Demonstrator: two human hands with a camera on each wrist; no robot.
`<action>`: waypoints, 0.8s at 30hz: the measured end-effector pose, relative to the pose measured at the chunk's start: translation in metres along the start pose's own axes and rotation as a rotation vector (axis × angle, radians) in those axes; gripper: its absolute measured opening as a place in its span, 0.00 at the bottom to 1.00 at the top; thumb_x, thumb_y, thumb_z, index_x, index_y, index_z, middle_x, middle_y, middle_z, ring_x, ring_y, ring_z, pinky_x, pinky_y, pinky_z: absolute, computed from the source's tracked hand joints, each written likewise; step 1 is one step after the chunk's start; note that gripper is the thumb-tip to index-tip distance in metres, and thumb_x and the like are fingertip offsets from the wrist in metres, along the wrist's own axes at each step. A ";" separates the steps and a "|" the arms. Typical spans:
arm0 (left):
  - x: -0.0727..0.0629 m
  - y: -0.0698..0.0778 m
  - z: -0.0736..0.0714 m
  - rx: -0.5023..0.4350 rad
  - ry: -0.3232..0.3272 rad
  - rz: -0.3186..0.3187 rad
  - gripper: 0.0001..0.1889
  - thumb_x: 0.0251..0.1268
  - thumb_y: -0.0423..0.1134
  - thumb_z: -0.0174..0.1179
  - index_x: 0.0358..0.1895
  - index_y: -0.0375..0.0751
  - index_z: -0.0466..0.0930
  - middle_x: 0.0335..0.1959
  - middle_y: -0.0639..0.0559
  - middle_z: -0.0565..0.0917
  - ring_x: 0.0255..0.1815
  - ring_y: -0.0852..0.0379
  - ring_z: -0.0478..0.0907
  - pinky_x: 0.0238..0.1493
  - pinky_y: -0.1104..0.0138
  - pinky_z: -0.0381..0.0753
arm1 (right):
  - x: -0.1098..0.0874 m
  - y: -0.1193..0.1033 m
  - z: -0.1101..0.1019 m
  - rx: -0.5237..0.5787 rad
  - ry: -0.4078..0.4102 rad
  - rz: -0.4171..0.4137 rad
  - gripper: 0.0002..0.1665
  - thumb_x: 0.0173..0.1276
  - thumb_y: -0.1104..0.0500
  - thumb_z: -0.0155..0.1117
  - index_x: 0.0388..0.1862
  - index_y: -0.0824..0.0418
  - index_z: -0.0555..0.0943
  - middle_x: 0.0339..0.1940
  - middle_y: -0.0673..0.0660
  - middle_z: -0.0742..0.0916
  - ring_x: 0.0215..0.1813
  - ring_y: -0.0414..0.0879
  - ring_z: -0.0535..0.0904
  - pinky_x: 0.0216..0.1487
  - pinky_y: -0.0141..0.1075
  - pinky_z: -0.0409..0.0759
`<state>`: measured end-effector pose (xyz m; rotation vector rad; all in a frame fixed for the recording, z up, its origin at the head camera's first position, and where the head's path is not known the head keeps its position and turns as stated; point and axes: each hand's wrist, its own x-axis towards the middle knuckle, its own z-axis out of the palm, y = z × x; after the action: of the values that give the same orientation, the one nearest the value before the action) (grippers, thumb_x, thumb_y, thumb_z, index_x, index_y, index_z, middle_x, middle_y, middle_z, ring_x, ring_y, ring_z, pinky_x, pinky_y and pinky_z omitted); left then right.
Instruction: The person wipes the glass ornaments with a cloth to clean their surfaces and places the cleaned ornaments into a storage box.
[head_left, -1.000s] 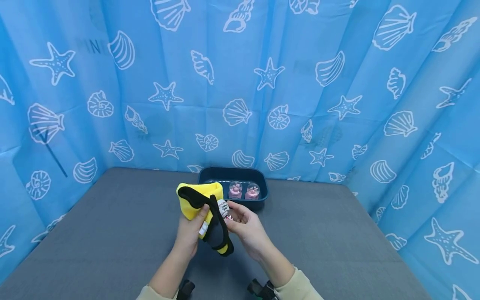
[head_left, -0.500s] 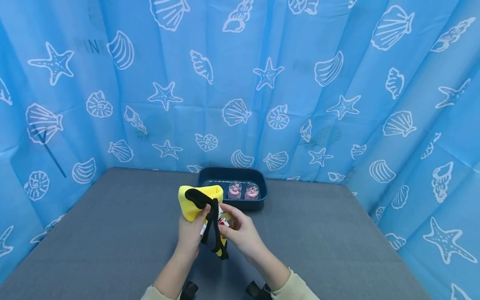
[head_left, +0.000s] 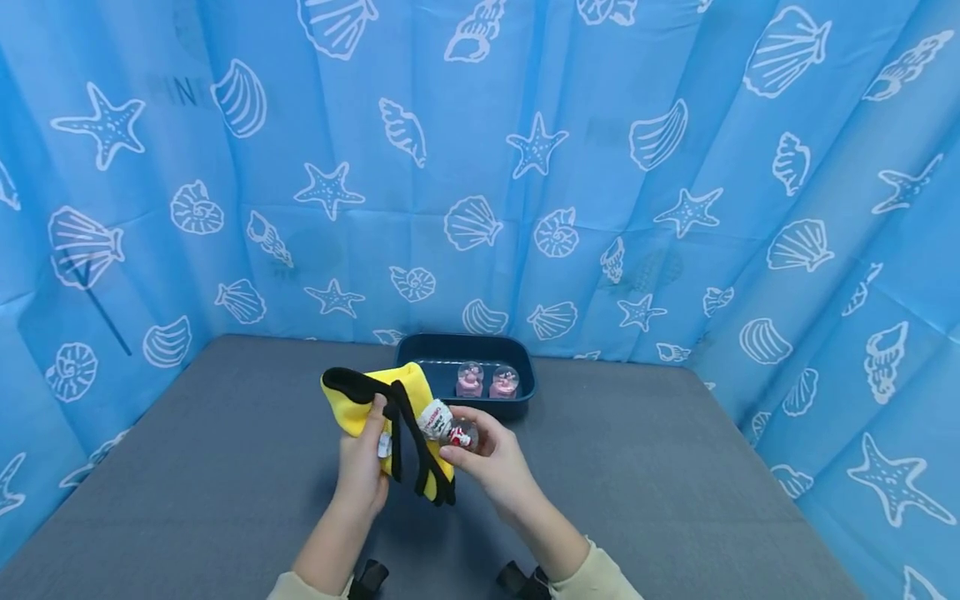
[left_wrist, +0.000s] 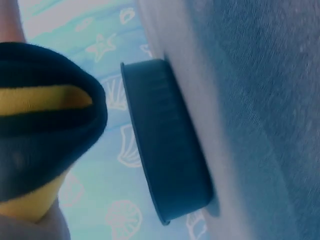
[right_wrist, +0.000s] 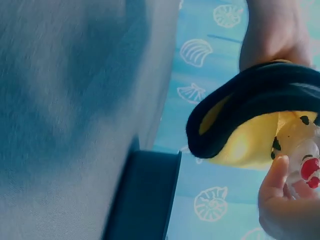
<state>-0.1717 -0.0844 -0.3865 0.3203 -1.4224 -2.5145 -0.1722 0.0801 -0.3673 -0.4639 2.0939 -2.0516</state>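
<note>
My left hand [head_left: 362, 471] grips a folded yellow cloth with black edging [head_left: 417, 385], thumb on top. A white tag shows near that thumb. Between the fingers of my right hand [head_left: 501, 462] is a small snow globe [head_left: 437, 419], lying tilted, its white base toward the cloth and its clear dome toward my palm. A red and white figure shows inside the dome. In the right wrist view the globe [right_wrist: 310, 167] is partly cut off by the frame edge, close against the yellow side of the cloth. In the left wrist view, the cloth [left_wrist: 40, 100] hides most of that hand.
A dark blue tray [head_left: 525, 408] stands at the back of the grey table [head_left: 637, 467], behind my hands. Two pink-based snow globes [head_left: 470, 381] sit in its right half. A blue curtain [head_left: 480, 167] with white shells and starfish hangs around the table.
The cloth has swung left and its folds have spread. The snow globe, mostly covered half a second ago, now shows base and dome. My left hand has shifted slightly left.
</note>
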 end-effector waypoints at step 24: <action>-0.006 -0.012 0.007 0.157 -0.059 0.079 0.24 0.64 0.34 0.65 0.59 0.33 0.66 0.47 0.49 0.78 0.48 0.55 0.76 0.59 0.59 0.73 | 0.003 0.013 0.017 -0.439 0.106 -0.285 0.25 0.61 0.69 0.69 0.57 0.64 0.77 0.31 0.52 0.78 0.31 0.43 0.73 0.34 0.30 0.77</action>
<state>-0.1696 -0.0711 -0.3933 0.2147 -1.6267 -2.3735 -0.1707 0.0634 -0.3806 -0.7703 2.6903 -1.7681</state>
